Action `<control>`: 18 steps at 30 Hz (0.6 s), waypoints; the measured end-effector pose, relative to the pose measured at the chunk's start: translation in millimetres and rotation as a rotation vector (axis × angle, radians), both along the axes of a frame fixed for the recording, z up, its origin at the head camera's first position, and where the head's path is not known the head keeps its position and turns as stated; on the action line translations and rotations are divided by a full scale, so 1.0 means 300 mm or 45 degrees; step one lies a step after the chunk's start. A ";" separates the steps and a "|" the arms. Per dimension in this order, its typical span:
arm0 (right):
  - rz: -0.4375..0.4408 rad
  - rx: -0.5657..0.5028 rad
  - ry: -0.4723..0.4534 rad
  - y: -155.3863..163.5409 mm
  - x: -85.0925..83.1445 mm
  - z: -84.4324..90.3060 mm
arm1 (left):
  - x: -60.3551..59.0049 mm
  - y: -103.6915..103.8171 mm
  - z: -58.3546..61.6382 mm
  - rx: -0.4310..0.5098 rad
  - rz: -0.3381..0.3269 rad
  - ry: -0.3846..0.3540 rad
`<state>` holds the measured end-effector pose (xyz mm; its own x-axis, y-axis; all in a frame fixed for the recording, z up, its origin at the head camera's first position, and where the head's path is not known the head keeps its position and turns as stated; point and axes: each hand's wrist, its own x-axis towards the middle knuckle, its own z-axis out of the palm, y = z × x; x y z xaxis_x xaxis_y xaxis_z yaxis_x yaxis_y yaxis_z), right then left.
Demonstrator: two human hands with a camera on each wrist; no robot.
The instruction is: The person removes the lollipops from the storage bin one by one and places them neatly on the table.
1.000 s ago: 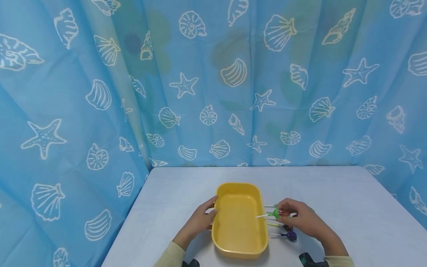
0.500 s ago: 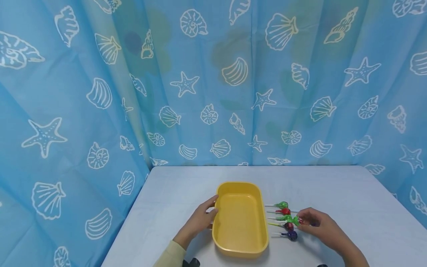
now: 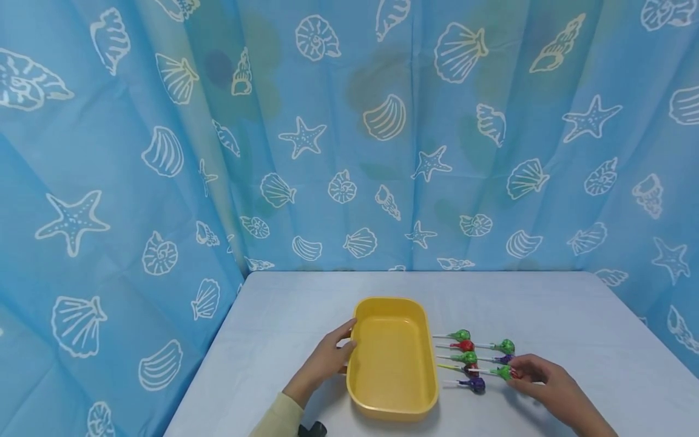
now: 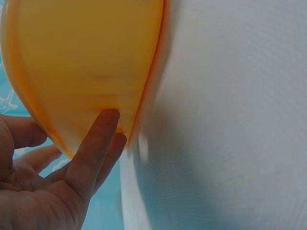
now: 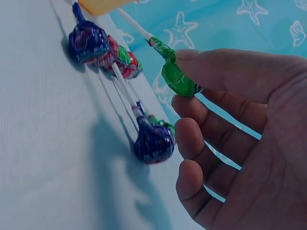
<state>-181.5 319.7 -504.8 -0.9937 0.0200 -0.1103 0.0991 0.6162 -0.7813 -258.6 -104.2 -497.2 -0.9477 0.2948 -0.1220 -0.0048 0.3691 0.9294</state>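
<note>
My left hand (image 3: 326, 361) rests against the left side of a yellow plastic tray (image 3: 393, 416). Its fairly straight fingers touch the tray's outer wall in the left wrist view. My right hand (image 3: 546, 385) pinches a green-wrapped lollipop (image 5: 178, 79) by its candy end between thumb and fingers, stick pointing left, raised off the cloth. Left of that hand lie two more lollipops, one green (image 3: 505, 346) and one purple (image 5: 154, 143). Closer to the tray, a column of several lollipops has a green one (image 3: 462, 335) at the far end and a purple one (image 3: 476, 385) nearest.
A white cloth (image 3: 295, 303) covers the table. Behind it and along the sides hangs a blue curtain (image 3: 338, 158) printed with shells and starfish. Inside the tray no object shows. A black device (image 3: 313, 430) sits by the left wrist.
My right hand has moved right and nearer with the green lollipop, away from the tray's edge. This uncovers the lollipops on the table. The left hand and tray stay put.
</note>
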 end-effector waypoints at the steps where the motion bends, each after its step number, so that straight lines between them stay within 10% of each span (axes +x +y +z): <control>1: -0.010 0.006 -0.006 0.004 0.002 -0.003 | 0.000 0.000 0.000 0.000 0.000 0.001; 18: -0.077 0.092 -0.081 0.054 0.022 -0.064 | 0.001 0.000 0.001 -0.018 -0.004 0.020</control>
<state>-174.9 335.8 -523.9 -0.9814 0.0899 -0.1695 0.1860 0.6618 -0.7262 -258.4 -104.2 -496.9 -0.9487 0.2960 -0.1110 0.0112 0.3824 0.9239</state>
